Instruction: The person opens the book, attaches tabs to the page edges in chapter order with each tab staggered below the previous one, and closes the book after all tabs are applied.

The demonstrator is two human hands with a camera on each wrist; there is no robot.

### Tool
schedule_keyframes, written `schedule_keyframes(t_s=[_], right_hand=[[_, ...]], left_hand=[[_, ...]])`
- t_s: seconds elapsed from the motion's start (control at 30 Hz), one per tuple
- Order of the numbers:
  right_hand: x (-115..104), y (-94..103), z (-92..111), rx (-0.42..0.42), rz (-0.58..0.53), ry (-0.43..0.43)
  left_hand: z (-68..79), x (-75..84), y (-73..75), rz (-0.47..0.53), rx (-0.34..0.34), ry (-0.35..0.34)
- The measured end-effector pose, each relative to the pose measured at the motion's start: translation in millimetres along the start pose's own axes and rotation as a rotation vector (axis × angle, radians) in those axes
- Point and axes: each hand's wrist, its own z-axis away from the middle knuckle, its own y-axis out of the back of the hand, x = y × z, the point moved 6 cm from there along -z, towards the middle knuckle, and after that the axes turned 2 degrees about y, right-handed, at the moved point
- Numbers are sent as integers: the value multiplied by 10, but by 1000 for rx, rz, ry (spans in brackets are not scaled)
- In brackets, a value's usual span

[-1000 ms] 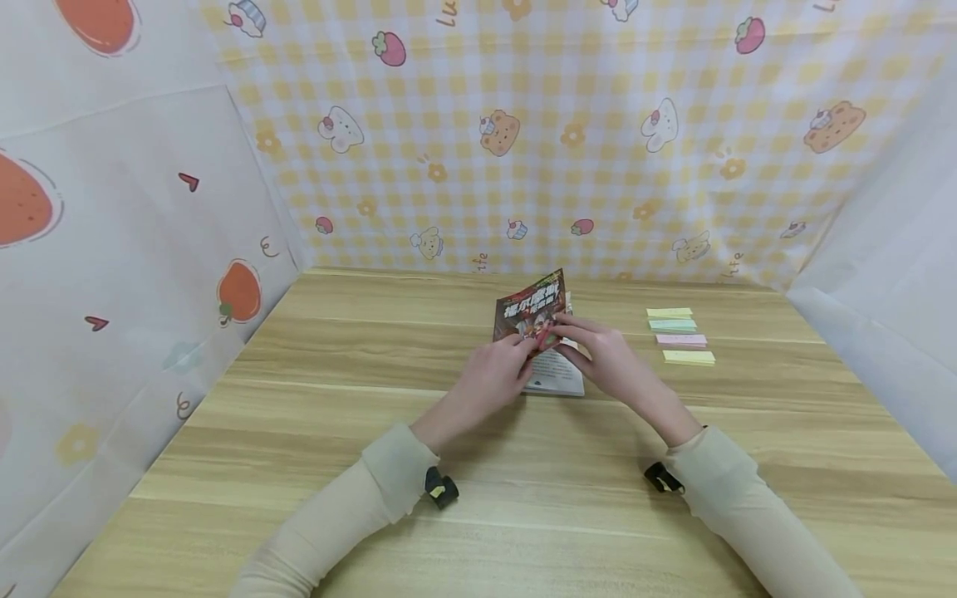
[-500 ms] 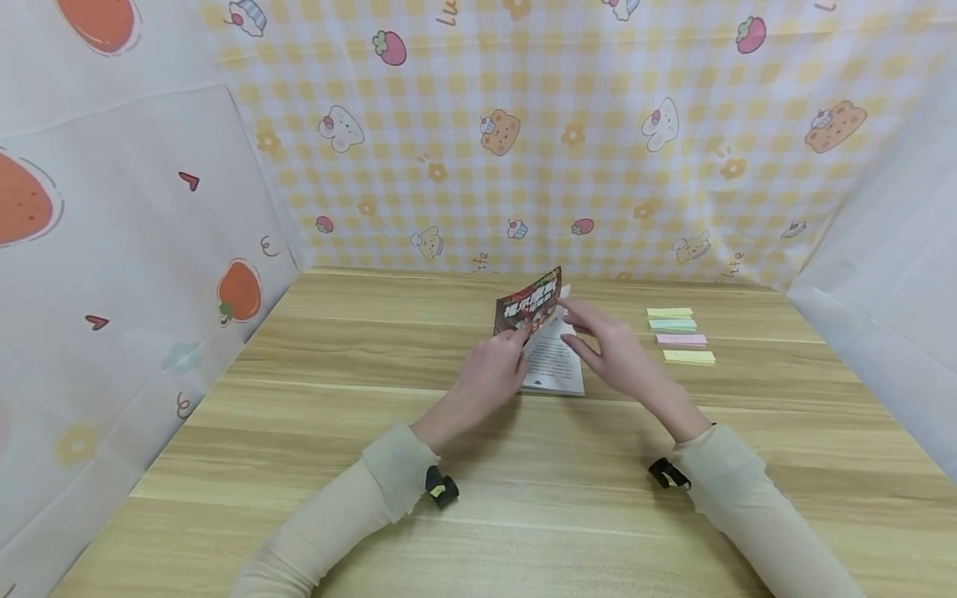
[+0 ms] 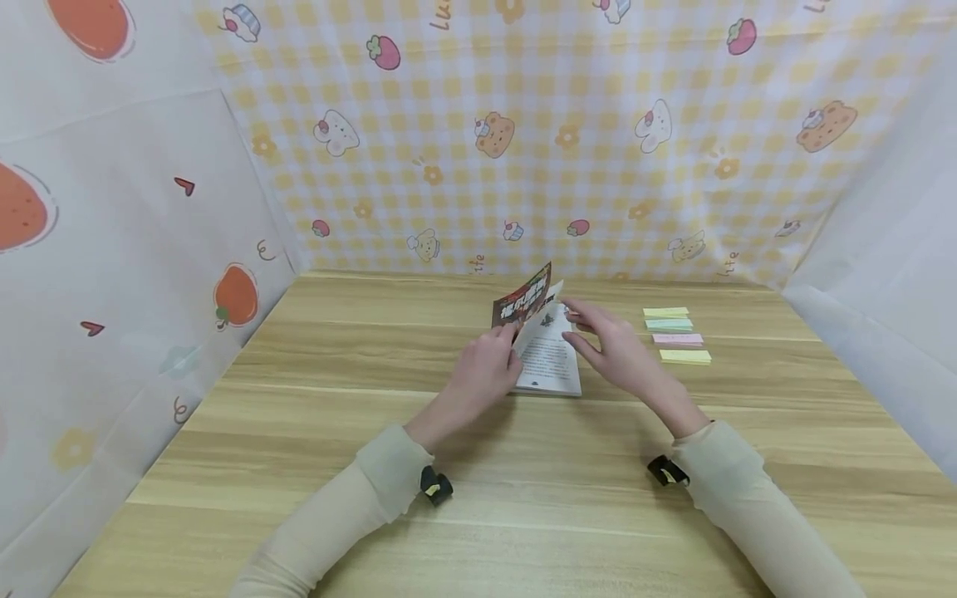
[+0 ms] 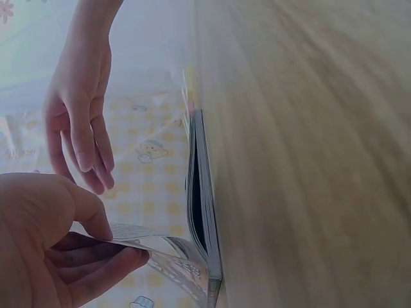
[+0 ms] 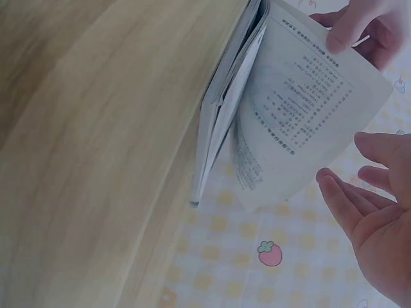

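A book lies open on the wooden table, its printed page (image 3: 552,357) facing up and its dark, red-edged front cover (image 3: 521,303) raised to the left. My left hand (image 3: 482,361) pinches the lifted cover and a leaf near the lower corner; the left wrist view shows thumb and fingers on either side of the paper (image 4: 131,242). In the right wrist view the lifted leaf (image 5: 302,96) bears printed lines. My right hand (image 3: 616,345) hovers at the book's right edge, fingers relaxed and slightly bent, thumb apart, with nothing between them.
To the right of the book lie several sticky-note strips in a column: yellow (image 3: 665,313), green (image 3: 669,325), pink (image 3: 677,339) and another yellow (image 3: 684,357). A checkered curtain (image 3: 419,108) hangs behind the table's back edge. White sheeting (image 3: 149,274) closes off the left side.
The right hand has let go of the cover and drawn back to the right. The cover has swung further left in the left hand, and a leaf has come up with it.
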Motion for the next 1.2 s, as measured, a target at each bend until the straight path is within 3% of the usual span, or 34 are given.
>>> schedule_keyframes(t_s=[0.33, 0.73, 0.93, 1.2], right_hand=[[69, -55, -22, -57, -9, -115], [133, -241, -184, -110, -20, -225], [130, -381, -222, -158, -93, -295], [38, -500, -279, -152, -130, -270]], left_hand=[[-23, -53, 28, 42, 8, 37], [-11, -67, 56, 67, -5, 46], [-13, -75, 68, 82, -25, 39], [-22, -86, 112, 145, -65, 37]])
